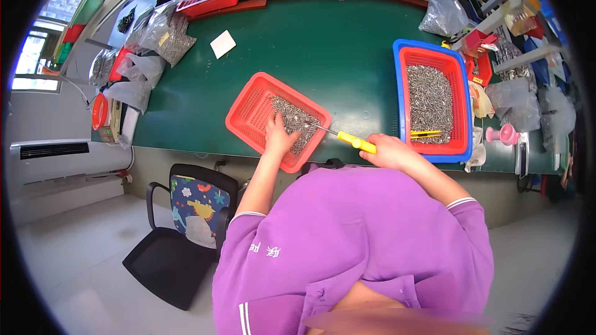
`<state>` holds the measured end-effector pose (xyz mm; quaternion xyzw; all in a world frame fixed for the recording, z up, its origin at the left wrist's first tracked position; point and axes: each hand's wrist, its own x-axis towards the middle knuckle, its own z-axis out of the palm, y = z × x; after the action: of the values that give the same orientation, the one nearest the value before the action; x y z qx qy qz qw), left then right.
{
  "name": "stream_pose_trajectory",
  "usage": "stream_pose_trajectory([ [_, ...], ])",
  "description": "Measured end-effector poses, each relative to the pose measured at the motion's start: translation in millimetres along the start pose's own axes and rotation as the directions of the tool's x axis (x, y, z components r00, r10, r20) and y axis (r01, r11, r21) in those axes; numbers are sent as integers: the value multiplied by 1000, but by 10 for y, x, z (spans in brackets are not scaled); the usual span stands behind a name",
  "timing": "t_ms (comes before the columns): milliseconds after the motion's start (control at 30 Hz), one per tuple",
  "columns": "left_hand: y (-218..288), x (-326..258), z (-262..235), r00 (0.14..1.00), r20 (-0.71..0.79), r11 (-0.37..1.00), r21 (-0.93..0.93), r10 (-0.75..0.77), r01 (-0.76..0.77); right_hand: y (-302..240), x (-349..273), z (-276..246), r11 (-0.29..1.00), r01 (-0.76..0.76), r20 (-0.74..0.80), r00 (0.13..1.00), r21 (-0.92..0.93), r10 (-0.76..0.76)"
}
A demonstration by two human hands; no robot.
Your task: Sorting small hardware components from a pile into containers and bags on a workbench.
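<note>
A red plastic basket (247,109) sits at the table's near edge, tilted to my view, with small silvery metal parts (300,115) heaped toward its right side. My left hand (280,136) reaches into it over the near rim, fingers apart and touching the parts. In my right hand (392,152) is a yellow-handled tool (357,142) with a thin metal shaft, like a screwdriver. Its shaft crosses the basket's right rim, and the tip is among the parts near my left fingers. The exact kind of metal part is too small to tell.
On the right, a red basket (462,125) of similar metal parts sits inside a blue one (398,80); yellow tweezers (426,134) lie on the parts. A white square (223,44) lies on the green table (310,43). Plastic bags (177,44) crowd the left; a chair (171,267) stands below.
</note>
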<state>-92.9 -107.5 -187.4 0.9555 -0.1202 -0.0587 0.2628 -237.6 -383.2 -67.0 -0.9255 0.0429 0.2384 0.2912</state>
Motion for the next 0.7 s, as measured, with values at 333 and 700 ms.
stream_pose_trajectory([
  [333, -83, 271, -6, 997, -9, 993, 98, -71, 71, -122, 51, 133, 998, -45, -93, 994, 48, 49],
  [700, -55, 11, -288, 960, 269, 913, 405, -79, -39, -258, 208, 111, 1000, -8, -4, 1000, 18, 8],
])
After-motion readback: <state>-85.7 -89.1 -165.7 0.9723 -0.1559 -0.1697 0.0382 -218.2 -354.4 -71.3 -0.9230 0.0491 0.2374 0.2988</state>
